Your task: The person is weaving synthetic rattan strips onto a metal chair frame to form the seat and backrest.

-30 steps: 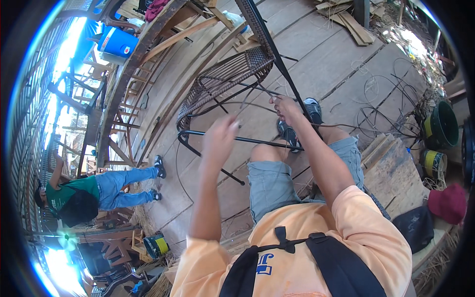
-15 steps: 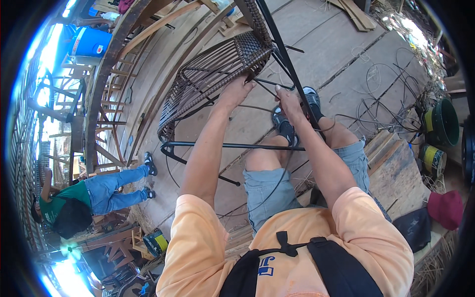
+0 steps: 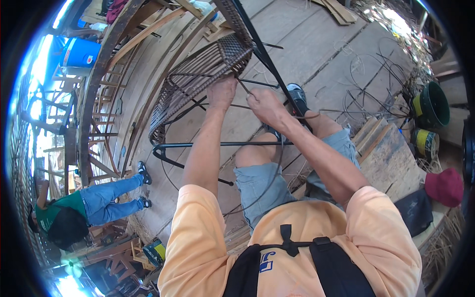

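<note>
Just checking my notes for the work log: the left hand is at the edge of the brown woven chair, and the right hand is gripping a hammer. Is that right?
Not quite: the right hand is gripping a thin strand, not a hammer, as the head view shows. The left hand is at the edge of the brown woven chair.

At left, a co-worker (image 3: 63, 210) in green shirt and blue jeans; farther up, a blue drink cooler (image 3: 80, 52). At right, a green bucket (image 3: 435, 105) beside a yellow-banded pail (image 3: 426, 143), then a maroon hat (image 3: 444, 187) against black fabric (image 3: 414, 214).
</note>
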Demonstrator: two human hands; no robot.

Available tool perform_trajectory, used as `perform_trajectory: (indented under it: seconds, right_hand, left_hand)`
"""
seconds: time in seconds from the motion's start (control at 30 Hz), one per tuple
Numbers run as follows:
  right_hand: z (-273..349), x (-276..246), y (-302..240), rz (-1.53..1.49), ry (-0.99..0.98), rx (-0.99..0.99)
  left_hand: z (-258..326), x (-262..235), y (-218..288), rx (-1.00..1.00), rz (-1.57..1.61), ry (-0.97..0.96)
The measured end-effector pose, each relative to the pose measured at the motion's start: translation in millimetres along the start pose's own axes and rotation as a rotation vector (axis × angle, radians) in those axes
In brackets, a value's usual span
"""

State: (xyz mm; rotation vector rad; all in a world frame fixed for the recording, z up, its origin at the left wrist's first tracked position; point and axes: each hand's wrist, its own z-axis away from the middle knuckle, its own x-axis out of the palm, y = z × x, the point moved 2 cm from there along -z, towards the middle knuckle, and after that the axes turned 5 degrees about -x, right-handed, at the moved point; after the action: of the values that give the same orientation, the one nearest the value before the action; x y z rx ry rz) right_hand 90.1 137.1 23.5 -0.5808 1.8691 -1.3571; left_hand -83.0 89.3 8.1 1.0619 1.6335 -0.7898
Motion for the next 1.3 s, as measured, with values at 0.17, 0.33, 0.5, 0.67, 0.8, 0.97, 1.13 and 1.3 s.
perform_trajectory:
  seconds: [0.17,0.33,0.5,0.67,0.8,0.97,1.13,1.3]
  right_hand:
    - [8,-12,-10,0.287,-0.098,-0.072]
    - [21,-31,-4,0.360,-0.032,0.197]
    - [32,-38,12,-0.176,0.207,0.320]
    - [8,-51,-33,0.009,0.229,-0.174]
    - [-34,-65,-46,0.139,-0.057,-0.425]
    - [-50,-72,-67,0.110,-0.245,-0.338]
    - [-74,-65,-84,0.157,-0.274,-0.385]
    - [-103,-57,-111,0.459,-0.389,-0.513]
  left_hand:
    - [1,-4,0,-0.081,0.016,-0.099]
    - [0,-8,-1,-0.179,0.079,-0.198]
    - [8,-20,8,-0.203,0.149,-0.202]
    - [40,-77,43,0.109,-0.029,0.086]
    - [26,-127,53,0.156,0.003,0.283]
    - [14,-109,33,0.103,-0.045,0.205]
    - [2,-104,29,0.093,0.138,0.050]
    - [-6,-100,30,0.086,0.218,0.070]
